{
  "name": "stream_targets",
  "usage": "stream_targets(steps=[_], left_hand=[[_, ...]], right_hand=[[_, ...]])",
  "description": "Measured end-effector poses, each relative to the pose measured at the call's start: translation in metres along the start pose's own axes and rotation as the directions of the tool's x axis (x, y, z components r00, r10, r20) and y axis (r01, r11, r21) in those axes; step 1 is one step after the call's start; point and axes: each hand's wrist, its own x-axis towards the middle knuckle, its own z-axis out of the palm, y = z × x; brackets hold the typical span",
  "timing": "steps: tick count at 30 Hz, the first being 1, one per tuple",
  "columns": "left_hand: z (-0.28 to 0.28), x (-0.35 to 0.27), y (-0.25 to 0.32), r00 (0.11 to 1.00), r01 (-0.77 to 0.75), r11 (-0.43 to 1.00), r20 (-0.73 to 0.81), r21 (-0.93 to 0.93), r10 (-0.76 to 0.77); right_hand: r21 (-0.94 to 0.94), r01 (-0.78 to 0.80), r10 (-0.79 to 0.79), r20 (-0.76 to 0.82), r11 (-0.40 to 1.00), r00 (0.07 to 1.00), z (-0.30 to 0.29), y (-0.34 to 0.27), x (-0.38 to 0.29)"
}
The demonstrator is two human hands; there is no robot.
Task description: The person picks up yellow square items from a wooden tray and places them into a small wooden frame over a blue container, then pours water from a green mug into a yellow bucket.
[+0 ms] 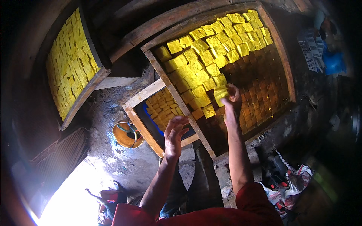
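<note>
My right hand (234, 99) grips a soft yellow square block (220, 93), which looks like tofu, tilted above a large wood-framed tray (254, 94) with a woven bamboo bottom. Yellow square blocks (200, 46) cover the tray's far and left parts in close, uneven rows. One single block (208, 111) lies at the near end of these rows, just left of the held one. My left hand (174, 137) is raised with nothing in it, its fingers apart, over a smaller wooden frame. Within that frame, paler yellow blocks (162, 106) sit in a blue-edged container (150, 115).
A second framed tray (84, 99), full of yellow blocks (72, 65), stands at the left. An orange-brown bucket (121, 137) is on the floor. Plastic crates (311, 50) and a blue bag (333, 58) lie far right, sacks (294, 183) near right. A person (109, 200) is by the bright opening.
</note>
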Motion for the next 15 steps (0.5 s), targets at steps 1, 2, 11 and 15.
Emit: stream_targets(steps=[1, 2, 11, 15], left_hand=[[0.000, 0.000, 0.000, 1.000, -0.004, 1.000, -0.002, -0.003, 0.004], [0.000, 0.000, -0.001, 1.000, -0.006, 1.000, 0.000, -0.003, 0.006], [0.014, 0.002, -0.002, 0.999, -0.005, 1.000, 0.053, -0.010, 0.005], [0.012, 0.009, -0.006, 0.996, 0.031, 0.992, 0.087, -0.126, -0.020]], right_hand=[[0.020, -0.014, 0.015, -0.014, 1.000, 1.000, 0.003, -0.009, 0.005], [-0.001, -0.015, 0.015, -0.029, 1.000, 0.999, 0.010, -0.016, 0.009], [-0.757, 0.450, -0.560, 0.136, 0.474, 0.817, 0.016, 0.036, 0.038], [-0.718, 0.400, -0.376, 0.206, 0.569, 0.903, 0.041, 0.000, 0.012]])
